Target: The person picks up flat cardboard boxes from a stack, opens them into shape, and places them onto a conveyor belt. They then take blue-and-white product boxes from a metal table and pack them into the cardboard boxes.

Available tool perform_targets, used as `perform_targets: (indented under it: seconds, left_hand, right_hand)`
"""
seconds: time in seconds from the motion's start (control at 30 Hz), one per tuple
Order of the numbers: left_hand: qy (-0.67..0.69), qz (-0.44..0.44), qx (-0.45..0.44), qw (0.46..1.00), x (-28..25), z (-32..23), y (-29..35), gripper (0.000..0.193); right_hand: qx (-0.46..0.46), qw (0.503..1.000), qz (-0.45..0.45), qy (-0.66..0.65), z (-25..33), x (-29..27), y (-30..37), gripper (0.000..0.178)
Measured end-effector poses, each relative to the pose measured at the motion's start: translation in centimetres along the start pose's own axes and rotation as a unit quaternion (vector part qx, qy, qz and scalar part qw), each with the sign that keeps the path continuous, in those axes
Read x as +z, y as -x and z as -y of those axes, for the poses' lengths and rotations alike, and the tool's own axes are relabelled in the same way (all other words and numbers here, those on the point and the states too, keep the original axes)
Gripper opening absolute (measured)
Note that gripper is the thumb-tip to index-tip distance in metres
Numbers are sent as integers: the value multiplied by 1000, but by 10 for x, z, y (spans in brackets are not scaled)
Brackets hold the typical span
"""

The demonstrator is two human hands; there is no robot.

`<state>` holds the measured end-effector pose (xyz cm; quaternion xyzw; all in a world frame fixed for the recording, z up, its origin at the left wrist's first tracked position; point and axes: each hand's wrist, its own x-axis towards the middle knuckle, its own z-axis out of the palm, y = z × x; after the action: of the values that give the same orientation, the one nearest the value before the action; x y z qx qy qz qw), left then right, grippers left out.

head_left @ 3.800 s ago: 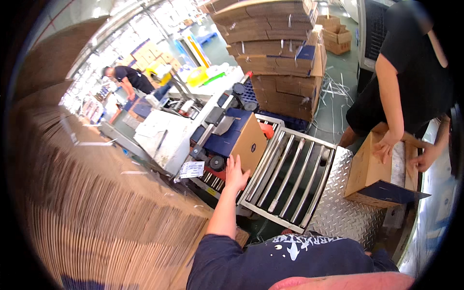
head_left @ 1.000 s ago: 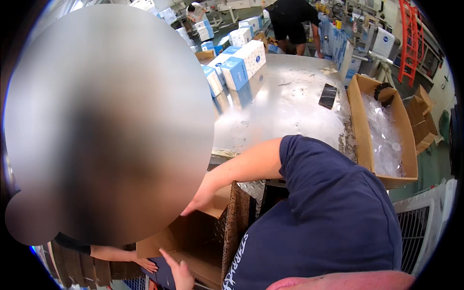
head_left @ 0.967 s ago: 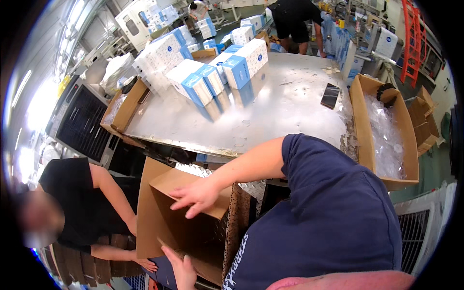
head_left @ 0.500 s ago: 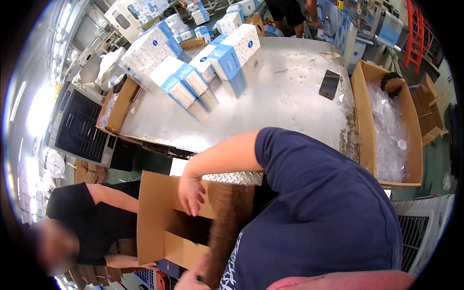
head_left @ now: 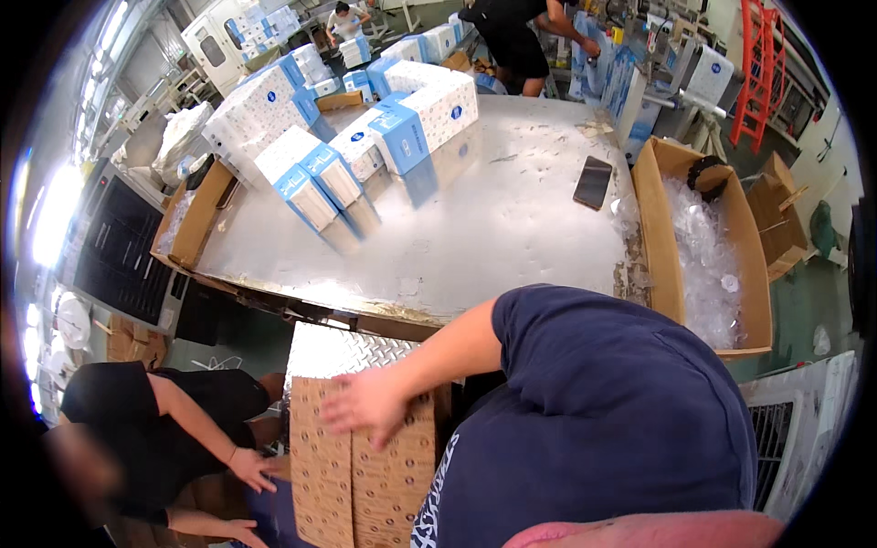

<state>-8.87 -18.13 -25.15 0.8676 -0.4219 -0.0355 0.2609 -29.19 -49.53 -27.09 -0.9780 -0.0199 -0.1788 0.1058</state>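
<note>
My right hand lies flat with spread fingers on a brown cardboard carton. The carton's upper face carries small printed marks and has a seam down its middle. It rests by a silvery tread-plate surface in front of the table. My left hand is out of view. At the carton's left side, a co-worker in black reaches in with one hand and holds the other lower down. Next to these hands is a dark blue surface, partly hidden by the carton.
On the metal table stand several white-and-blue packages and a dark phone. A cardboard box of clear plastic pieces is at its right end, another box at its left. People work at the far side; a red ladder stands beyond.
The carton has been turned over: its open inside showed before, now its printed face is up. My right hand has come down onto it. My left hand has left the view.
</note>
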Motion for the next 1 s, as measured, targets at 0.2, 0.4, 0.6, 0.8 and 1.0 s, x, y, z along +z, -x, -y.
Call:
perform_targets:
  seconds: [0.2,0.4,0.6,0.8,1.0]
  left_hand:
    - [126,123,46,983,62,-35,0,85]
    - [153,181,28,971,78,-44,-1,86]
    - [140,208,-4,968,21,-41,-38,88]
    - [442,409,-54,797,-47,-57,-69,89]
    - [294,407,13,865,21,46,-98,53]
  right_hand:
    - [389,912,96,-87,-99,-51,48,72]
    - [469,861,63,-185,-107,-22,64,70]
    - [364,724,-17,-585,-61,124,38,67]
    - [233,824,-119,-502,-23,-19,-41,62]
    - [180,971,144,61,-2,-69,-32,50]
